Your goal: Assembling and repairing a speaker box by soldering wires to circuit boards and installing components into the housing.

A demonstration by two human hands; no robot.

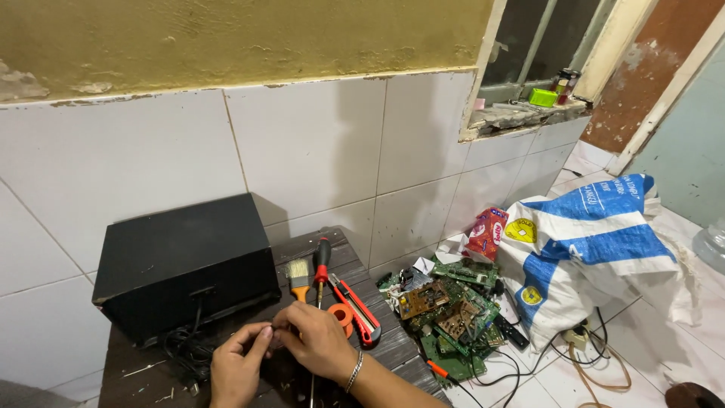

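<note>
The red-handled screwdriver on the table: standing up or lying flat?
Lying flat: the screwdriver rests lengthwise on the table, between the brush and cutter.

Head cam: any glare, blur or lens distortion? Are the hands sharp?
Head view: wide-angle bowing, the tile joints curve. Soft, even light; faint sheen on the white tiles, no harsh glare. The black box casts a soft shadow on the wall to its right. Left hand and right hand are slightly soft, fingers pinched together; what they pinch is too small to tell. The circuit boards look sharp.

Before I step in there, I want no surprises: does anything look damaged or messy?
Yes. Bare circuit boards lie heaped on the floor beside a slumped sack, loose cables trail across the tiles, and wall paint is flaking.
</note>
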